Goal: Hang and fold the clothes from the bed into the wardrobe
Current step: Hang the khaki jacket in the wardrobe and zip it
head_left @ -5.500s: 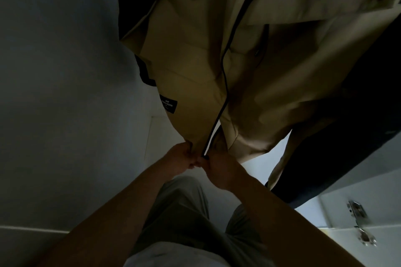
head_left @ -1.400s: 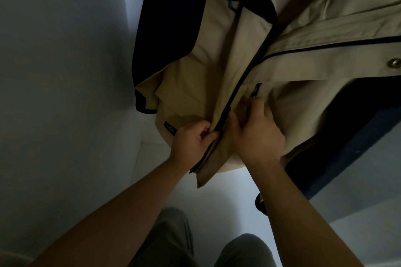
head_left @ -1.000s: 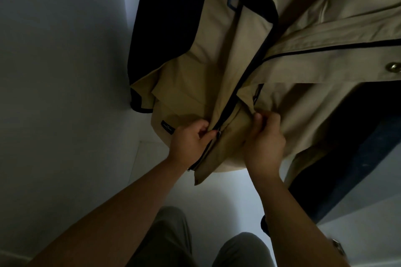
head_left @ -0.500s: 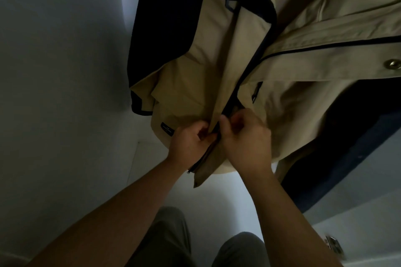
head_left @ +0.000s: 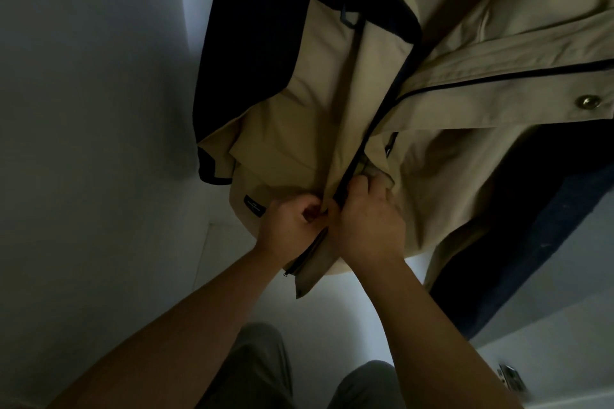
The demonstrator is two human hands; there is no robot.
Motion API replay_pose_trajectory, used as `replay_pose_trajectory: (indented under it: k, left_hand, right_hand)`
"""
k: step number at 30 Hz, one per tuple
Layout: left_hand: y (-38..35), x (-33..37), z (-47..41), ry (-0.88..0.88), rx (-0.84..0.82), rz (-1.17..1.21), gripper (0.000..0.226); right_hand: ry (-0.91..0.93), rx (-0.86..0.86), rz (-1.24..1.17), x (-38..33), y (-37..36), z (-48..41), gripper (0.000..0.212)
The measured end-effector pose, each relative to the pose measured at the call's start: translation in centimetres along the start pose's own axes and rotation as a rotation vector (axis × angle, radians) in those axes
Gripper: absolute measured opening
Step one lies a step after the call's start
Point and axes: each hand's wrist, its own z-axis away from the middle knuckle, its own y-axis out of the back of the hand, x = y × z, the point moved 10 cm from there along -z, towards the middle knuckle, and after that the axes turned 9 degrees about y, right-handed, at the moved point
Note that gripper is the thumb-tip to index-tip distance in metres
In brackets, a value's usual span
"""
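Both hands, left hand [head_left: 292, 222] and right hand [head_left: 365, 219], pinch the zip edges near the hem of a soft, limp beige jacket [head_left: 448, 149] hanging inside the wardrobe, best gripped along its firmer front seam.

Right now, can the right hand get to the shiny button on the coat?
Probably yes, once it lets go. The right hand is gripping the coat, and nothing lies between it and the button further up the flap.
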Motion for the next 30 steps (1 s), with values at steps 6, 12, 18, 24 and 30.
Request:
replay_pose_trajectory:
  k: [6,12,18,24,30]
  left_hand:
    - [-0.3,-0.2,-0.1,-0.006,-0.03,-0.027,0.042]
    - [0.1,0.0,-0.2,-0.021,0.008,-0.03,0.041]
    - [-0.3,-0.4,-0.5,-0.021,-0.011,-0.064,0.043]
    - [-0.8,-0.6,-1.9,0.048,-0.011,-0.031,0.041]
    - [-1.1,-0.3,-3.0,-0.007,-0.026,-0.034,0.034]
  right_hand:
    - [0.002,-0.009,-0.115,0.8,-0.6,-0.7,0.02]
    - [-0.312,-0.244,-0.874,1.3,-3.7,-0.4,0.028]
    - [-0.697,-0.281,-1.281,1.7,-4.5,0.9,0.043]
    - [-0.89,-0.236,-1.7,-1.1,-2.3,1.0,0.039]
    - [-0.887,-0.065,-1.968,-2.7,2.1,0.4,0.034]
